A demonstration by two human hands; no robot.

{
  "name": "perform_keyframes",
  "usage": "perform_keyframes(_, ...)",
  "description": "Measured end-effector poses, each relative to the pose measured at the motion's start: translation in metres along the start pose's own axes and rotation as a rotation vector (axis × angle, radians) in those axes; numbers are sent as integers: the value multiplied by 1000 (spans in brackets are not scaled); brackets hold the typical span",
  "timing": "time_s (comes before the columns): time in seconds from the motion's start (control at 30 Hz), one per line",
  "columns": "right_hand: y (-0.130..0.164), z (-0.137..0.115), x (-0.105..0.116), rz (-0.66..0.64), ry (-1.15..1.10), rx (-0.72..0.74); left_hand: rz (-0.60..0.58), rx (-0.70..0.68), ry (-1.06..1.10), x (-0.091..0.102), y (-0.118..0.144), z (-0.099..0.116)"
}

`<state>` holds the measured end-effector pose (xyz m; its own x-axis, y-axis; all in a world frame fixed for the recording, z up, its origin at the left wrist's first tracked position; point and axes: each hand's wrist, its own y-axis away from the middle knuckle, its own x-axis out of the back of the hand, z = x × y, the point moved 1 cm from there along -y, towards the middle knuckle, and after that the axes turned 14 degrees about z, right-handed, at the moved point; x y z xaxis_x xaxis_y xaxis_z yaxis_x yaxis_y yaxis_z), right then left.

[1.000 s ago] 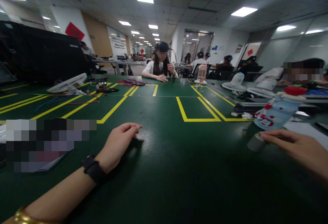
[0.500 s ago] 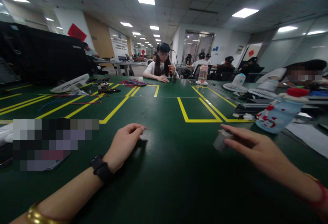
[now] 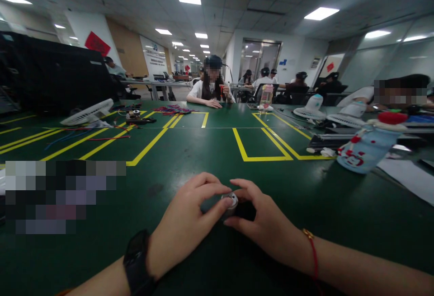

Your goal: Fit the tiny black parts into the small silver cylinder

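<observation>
Motor (image 3: 229, 202): a small grey metal cylinder with a round silvery end face, located low and centre on the tabletop (image 3: 217, 151), pinched between your two hands. Its lower part is hidden by your fingers, so contact with the tabletop cannot be confirmed.

Your surroundings, largest first:

Tabletop: dark green, marked with yellow rectangular outlines. It carries everything listed below.

Black panel (image 3: 57, 74): stands upright along the far left edge.

Left hand (image 3: 190, 223): rests on the tabletop, fingers curled inward, thumb and fingertips closed on the left side of the motor. A black watch (image 3: 137, 260) sits on the wrist.

Right hand (image 3: 264, 221): meets the left hand, fingers curled, fingertips closed on the right side and top of the motor. A red string bracelet (image 3: 313, 253) circles the wrist.

Bottle (image 3: 368, 144): pale blue with red markings and a red cap, at your right, well apart from your hands.

White fan (image 3: 88, 112): lies tilted at the far left, with red and blue wires (image 3: 84, 135) just beside it.

Further white fans (image 3: 313, 108) stand at the far right.

Pink bottle (image 3: 266, 96): upright, far centre.

A person in a white shirt sits at the far end; others sit beyond and at the right.
</observation>
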<state>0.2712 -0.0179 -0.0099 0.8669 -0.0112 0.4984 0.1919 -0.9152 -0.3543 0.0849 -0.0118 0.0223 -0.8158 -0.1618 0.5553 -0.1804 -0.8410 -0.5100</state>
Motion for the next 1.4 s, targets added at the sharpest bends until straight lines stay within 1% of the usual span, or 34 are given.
perform_keyframes(0.03, -1, -1, 0, -8, -5, 2, -5, 2, 14, 0, 0, 4)
perform_keyframes(0.1, -2, -5, 0, -24, -15, 27, 22, 18, 31, 2, -1, 6)
perform_keyframes(0.17, -2, -9, 4, -29, 3, 61, 63, 56, 34, 7, -3, 2)
perform_keyframes(0.23, -1, -11, 9, -19, 40, 76, 68, 107, 34, 11, -3, -7)
perform_keyframes(0.27, 0, -10, 11, -16, 53, 74, 50, 128, 33, 12, -2, -11)
perform_keyframes(0.33, 3, -7, 14, -8, 71, 71, -27, 130, 13, 9, 0, -21)
perform_keyframes(0.4, 5, -4, 13, 17, 106, 93, -126, 82, -47, 4, 4, -28)
perform_keyframes(0.47, 6, -2, 11, 30, 150, 136, -188, 28, -113, -2, 6, -33)
perform_keyframes(0.53, 6, -1, 11, 15, 177, 160, -203, 12, -130, -3, 7, -33)
perform_keyframes(0.6, 4, 0, 18, 30, 206, 159, -190, 46, -69, 1, 6, -32)
perform_keyframes(0.63, 3, 1, 26, 69, 235, 157, -177, 80, -23, 4, 5, -32)
perform_keyframes(0.7, 3, 9, 50, 201, 338, 151, -110, 180, 56, 13, 0, -33)
perform_keyframes(0.77, 6, 23, 84, 357, 481, 107, 16, 321, 83, 23, -6, -39)
perform_keyframes(0.83, 12, 44, 123, 488, 636, -7, 141, 447, 73, 31, -10, -49)
perform_keyframes(0.87, 17, 56, 143, 527, 708, -85, 182, 489, 69, 32, -12, -55)
perform_keyframes(0.9, 22, 67, 161, 550, 772, -160, 209, 515, 66, 33, -12, -59)
perform_keyframes(0.97, 34, 85, 192, 530, 854, -276, 236, 523, 62, 32, -13, -66)
perform_keyframes(1.0, 39, 92, 202, 493, 869, -311, 242, 522, 61, 31, -13, -68)
perform_keyframes(1.07, 46, 100, 214, 438, 899, -326, 245, 521, 57, 29, -12, -68)
perform_keyframes(1.1, 47, 100, 215, 444, 952, -301, 244, 522, 55, 28, -11, -67)
perform_keyframes(1.13, 47, 98, 213, 477, 1030, -251, 243, 523, 53, 27, -11, -67)
perform_keyframes(1.17, 45, 92, 207, 542, 1114, -165, 243, 525, 50, 27, -10, -66)
perform_keyframes(1.2, 41, 85, 197, 608, 1172, -46, 243, 525, 48, 26, -10, -65)
perform_keyframes(1.23, 37, 75, 183, 642, 1184, 90, 244, 523, 45, 26, -10, -65)
perform_keyframes(1.27, 33, 63, 164, 620, 1144, 217, 244, 520, 42, 26, -9, -65)
perform_keyframes(1.3, 28, 51, 143, 541, 1061, 317, 244, 516, 37, 25, -9, -66)
perform_keyframes(1.33, 23, 37, 119, 413, 948, 389, 243, 512, 31, 25, -9, -66)
perform_keyframes(1.37, 18, 25, 93, 256, 853, 405, 243, 509, 23, 25, -9, -67)
perform_keyframes(1.4, 13, 13, 68, 133, 754, 385, 242, 505, 15, 25, -9, -67)
